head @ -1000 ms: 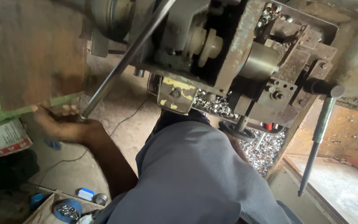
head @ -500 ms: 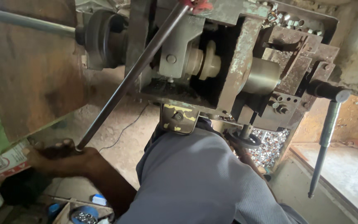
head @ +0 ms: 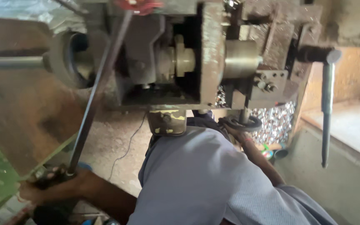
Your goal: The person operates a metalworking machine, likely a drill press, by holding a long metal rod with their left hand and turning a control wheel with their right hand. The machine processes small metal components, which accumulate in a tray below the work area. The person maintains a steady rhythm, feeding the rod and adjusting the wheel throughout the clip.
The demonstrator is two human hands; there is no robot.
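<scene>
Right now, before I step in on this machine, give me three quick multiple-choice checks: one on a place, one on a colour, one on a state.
1. Where is the left hand?
A. On the lower end of the long dark lever
B. On the grey shirt
C. On the vertical handle at the right

2. What colour is the knob at the lever's top end?
A. Green
B. Red
C. White

3. How does the right hand stand?
A. Hanging free
B. Flat on the floor
C. Closed on the dark ring handle under the machine

Answers: 1 A, its fingers wrap the bar's low end at lower left. 2 B, the blurred knob at the top edge is red. 3 C, the fingers curl at the ring below the machine body.
</scene>
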